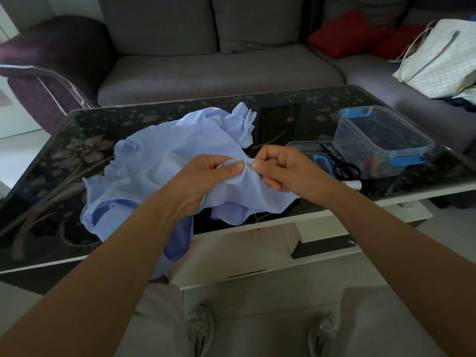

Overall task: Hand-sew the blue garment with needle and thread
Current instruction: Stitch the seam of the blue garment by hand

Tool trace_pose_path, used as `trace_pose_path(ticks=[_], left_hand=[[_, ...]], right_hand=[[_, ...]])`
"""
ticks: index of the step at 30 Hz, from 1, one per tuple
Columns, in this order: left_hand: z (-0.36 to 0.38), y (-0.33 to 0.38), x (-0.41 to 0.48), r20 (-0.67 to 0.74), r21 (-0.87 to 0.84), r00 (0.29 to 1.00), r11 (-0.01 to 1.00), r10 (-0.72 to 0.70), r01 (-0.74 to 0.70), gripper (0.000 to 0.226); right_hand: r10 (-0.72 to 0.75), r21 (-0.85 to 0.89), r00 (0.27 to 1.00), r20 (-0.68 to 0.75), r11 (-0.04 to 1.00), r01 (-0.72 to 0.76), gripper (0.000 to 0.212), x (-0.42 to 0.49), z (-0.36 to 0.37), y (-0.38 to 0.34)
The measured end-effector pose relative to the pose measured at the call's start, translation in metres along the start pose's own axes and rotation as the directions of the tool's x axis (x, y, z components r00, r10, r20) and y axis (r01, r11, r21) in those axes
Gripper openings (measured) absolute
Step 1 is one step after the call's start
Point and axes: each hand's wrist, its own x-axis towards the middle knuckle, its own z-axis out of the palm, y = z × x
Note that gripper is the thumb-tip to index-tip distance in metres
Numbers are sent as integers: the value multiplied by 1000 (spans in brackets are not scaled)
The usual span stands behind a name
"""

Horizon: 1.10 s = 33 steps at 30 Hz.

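Head view. A: Where is the blue garment (164,155)?
B: Crumpled on the dark glass table (51,181), its near edge hanging over; the person lifts one fold.
A: The hands?
B: The left hand (206,176) pinches that fold between thumb and fingers. The right hand (280,171), fingers curled, pinches the same spot; a needle may be there, too small to tell. A pale thread (263,216) dangles below.
A: Nearby?
B: Scissors (345,167) beside a clear box (381,140).
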Motion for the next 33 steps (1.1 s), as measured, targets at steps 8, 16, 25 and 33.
trace_pose_path(ticks=[8, 16, 25, 33], left_hand=[[-1, 1, 3, -71, -8, 998, 1000, 3, -3, 22], [2, 2, 2, -64, 4, 998, 1000, 5, -5, 35], [4, -2, 6, -188, 13, 982, 999, -26, 29, 22], [7, 0, 4, -131, 132, 991, 991, 10, 8, 21]], right_hand=[[32, 79, 999, 16, 996, -33, 15, 4, 1, 2], [-31, 75, 999, 38, 997, 28, 13, 6, 5, 2], [-243, -278, 945, -220, 944, 178, 10, 11, 5, 9], [-397, -372, 902, -170, 873, 315, 14, 15, 12, 12]])
